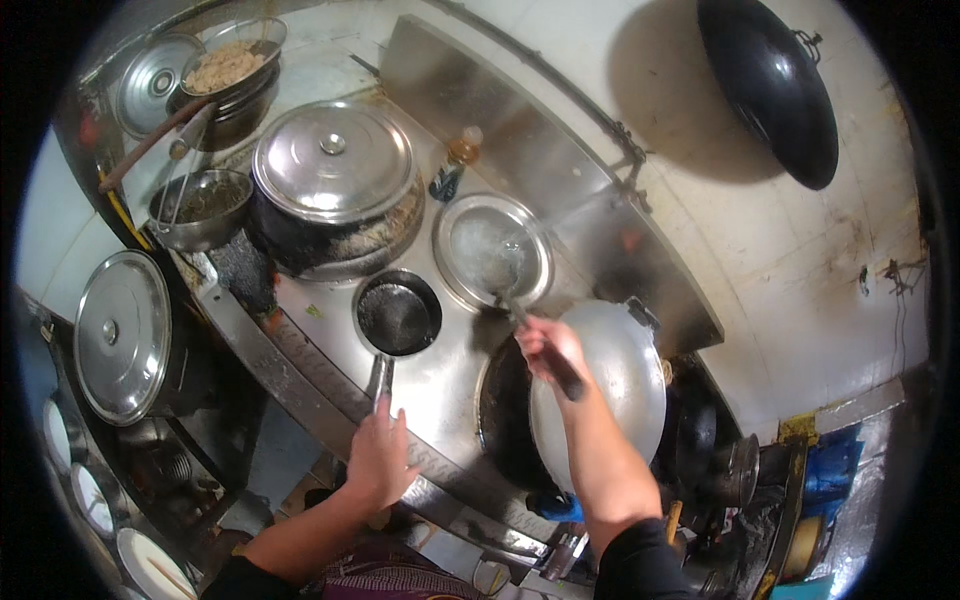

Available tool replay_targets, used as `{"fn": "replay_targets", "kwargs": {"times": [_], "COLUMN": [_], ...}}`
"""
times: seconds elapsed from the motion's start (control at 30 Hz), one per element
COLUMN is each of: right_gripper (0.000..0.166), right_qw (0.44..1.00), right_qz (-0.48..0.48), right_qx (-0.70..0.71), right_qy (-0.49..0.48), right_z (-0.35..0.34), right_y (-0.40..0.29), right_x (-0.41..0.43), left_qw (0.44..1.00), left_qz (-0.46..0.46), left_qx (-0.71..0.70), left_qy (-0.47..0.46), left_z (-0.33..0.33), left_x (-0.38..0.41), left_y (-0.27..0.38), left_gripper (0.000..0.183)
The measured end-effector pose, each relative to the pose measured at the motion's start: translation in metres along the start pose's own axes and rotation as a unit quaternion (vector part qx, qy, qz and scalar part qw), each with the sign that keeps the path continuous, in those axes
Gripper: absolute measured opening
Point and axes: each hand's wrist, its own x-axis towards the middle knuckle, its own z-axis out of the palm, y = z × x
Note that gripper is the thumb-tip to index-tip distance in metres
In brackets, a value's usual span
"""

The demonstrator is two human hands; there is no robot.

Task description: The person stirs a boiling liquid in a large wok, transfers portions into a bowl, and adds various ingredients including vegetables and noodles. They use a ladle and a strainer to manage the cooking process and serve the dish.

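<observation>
My right hand (551, 349) is closed around the dark handle of a utensil, whose far end dips at the near edge of a round metal basin (491, 251) of cloudy liquid. Left of that basin sits a small dark saucepan (399, 313) on the steel counter. My left hand (380, 457) is at the end of the saucepan's handle (382, 379), fingers spread; whether they touch it cannot be told. A large silvery wok-shaped pan (607, 390) lies tilted under my right forearm, over a darker pan (506, 420).
A large lidded pot (334, 161) and a bottle (454, 163) stand at the back. Further left are a metal bowl (202, 210), a strainer of pale food (229, 67) and another lidded pot (124, 337). A black wok (769, 90) hangs on the wall beyond the steel backsplash (480, 90).
</observation>
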Motion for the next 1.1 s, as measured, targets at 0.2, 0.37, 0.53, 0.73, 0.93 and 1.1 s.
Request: {"fn": "replay_targets", "kwargs": {"times": [0.2, 0.37, 0.53, 0.73, 0.93, 1.1], "right_gripper": [0.015, 0.035, 0.063, 0.065, 0.065, 0.046], "right_qw": [0.988, 0.984, 0.955, 0.913, 0.914, 0.944], "right_qz": [-0.039, -0.168, -0.233, -0.28, -0.268, -0.238], "right_qx": [0.139, -0.063, -0.184, -0.285, -0.294, -0.221], "right_qy": [-0.052, 0.002, 0.024, 0.078, 0.076, -0.056], "right_z": [0.039, 0.069, 0.061, 0.016, 0.019, 0.058], "right_y": [0.033, 0.042, 0.081, 0.143, 0.181, 0.24], "right_x": [-0.109, -0.191, -0.209, -0.226, -0.232, -0.206], "left_qw": [0.959, 0.488, 0.568, 0.889, 0.915, 0.95], "left_qz": [-0.167, -0.321, -0.385, -0.33, -0.237, -0.221], "left_qx": [-0.225, -0.795, -0.717, -0.3, 0.321, -0.181], "left_qy": [0.029, -0.162, -0.12, -0.101, 0.064, 0.129], "left_z": [0.038, -0.043, -0.065, -0.08, -0.117, -0.127], "left_x": [-0.008, 0.044, 0.06, 0.037, -0.002, -0.122], "left_y": [-0.063, -0.037, -0.017, 0.019, -0.003, -0.03], "left_gripper": [0.085, 0.018, 0.015, 0.015, 0.037, 0.018]}}
